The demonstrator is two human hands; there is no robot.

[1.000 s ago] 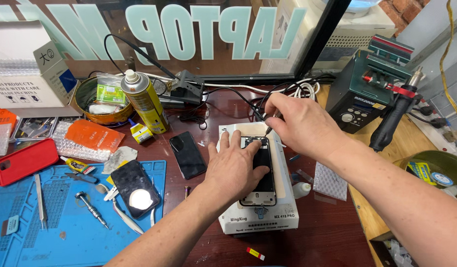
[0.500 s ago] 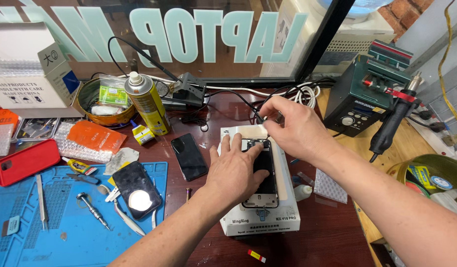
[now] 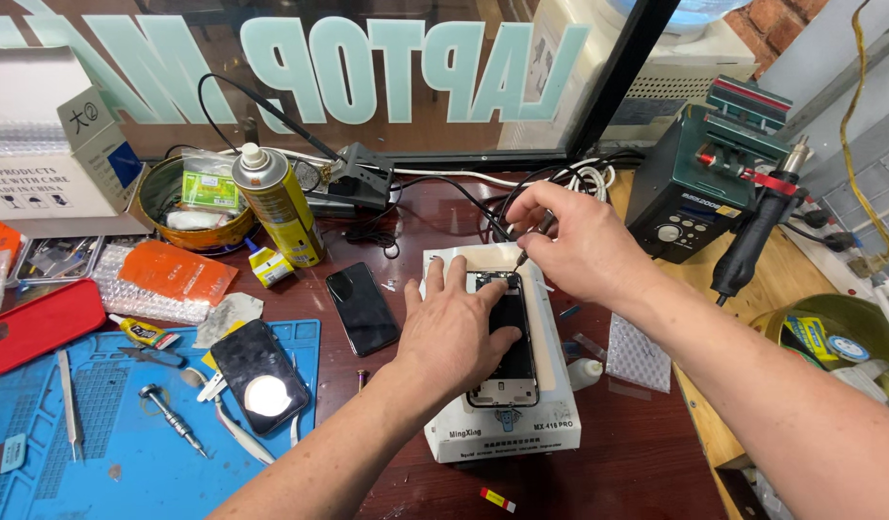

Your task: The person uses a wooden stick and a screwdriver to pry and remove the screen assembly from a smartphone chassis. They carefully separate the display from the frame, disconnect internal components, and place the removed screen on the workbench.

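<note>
Pale lettering spans the window; a white box stands far left; a yellow labelled can beside a dark phone screen.

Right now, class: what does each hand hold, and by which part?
The right hand pinches a thin tool by its upper shaft. The left hand holds nothing; it presses the opened phone.

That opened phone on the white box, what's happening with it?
A person is working on the opened phone, which lies on a white heating pad unit. The left hand presses it flat while the right hand holds a thin tool tip-down at its top edge. Another dark phone lies alongside.
</note>
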